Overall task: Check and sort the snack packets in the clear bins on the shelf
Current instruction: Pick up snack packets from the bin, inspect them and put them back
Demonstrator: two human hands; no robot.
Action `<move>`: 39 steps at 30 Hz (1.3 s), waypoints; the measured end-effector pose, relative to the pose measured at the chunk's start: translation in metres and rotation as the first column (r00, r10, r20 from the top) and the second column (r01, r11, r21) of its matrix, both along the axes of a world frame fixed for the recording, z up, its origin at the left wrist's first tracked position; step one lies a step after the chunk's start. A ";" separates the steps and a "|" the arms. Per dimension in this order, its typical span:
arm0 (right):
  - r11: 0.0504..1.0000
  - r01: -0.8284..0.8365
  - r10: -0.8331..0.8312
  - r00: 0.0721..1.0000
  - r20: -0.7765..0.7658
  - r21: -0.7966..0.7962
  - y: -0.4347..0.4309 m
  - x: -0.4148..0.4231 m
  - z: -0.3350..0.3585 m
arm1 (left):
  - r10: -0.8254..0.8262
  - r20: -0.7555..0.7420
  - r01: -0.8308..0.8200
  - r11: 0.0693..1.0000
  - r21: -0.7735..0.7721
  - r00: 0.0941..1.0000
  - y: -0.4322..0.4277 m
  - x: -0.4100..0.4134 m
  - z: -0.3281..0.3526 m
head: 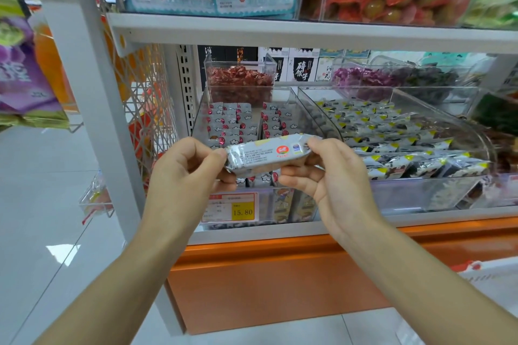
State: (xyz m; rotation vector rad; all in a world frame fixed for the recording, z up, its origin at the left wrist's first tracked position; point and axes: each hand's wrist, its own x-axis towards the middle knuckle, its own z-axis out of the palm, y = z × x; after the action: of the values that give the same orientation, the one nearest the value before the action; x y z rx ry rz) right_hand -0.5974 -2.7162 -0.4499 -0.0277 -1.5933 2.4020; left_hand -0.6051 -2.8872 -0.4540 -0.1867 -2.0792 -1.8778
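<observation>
Reading one silver-white oblong foil snack packet (266, 155) in front of the shelf bins.

I pinch each sealed end, left hand (190, 173) on one and right hand (322, 173) on the other, fingers curled round it. This stretches it flat with the printed back towards me. Its long axis runs left to right, the right end slightly higher. It hangs before the clear plastic bin of white red-dotted packets (291, 98); the clear plastic bin of black-and-yellow packets (476, 131) sits beside.

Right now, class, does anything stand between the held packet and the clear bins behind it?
The left hand and right hand pinch the packet by its ends in front of the open-topped bins; nothing visible lies between.
</observation>
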 end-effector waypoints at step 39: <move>0.932 -0.135 0.200 0.966 -0.166 0.336 0.015 -0.006 0.000 | -0.342 0.160 0.316 0.934 0.169 0.926 -0.013 -0.006 0.000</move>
State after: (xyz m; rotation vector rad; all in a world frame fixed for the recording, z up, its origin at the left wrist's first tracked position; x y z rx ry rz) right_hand -0.6038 -2.7011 -0.4502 0.4127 -1.9348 2.1452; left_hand -0.6110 -2.8998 -0.4537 -0.3592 -2.1309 -2.3137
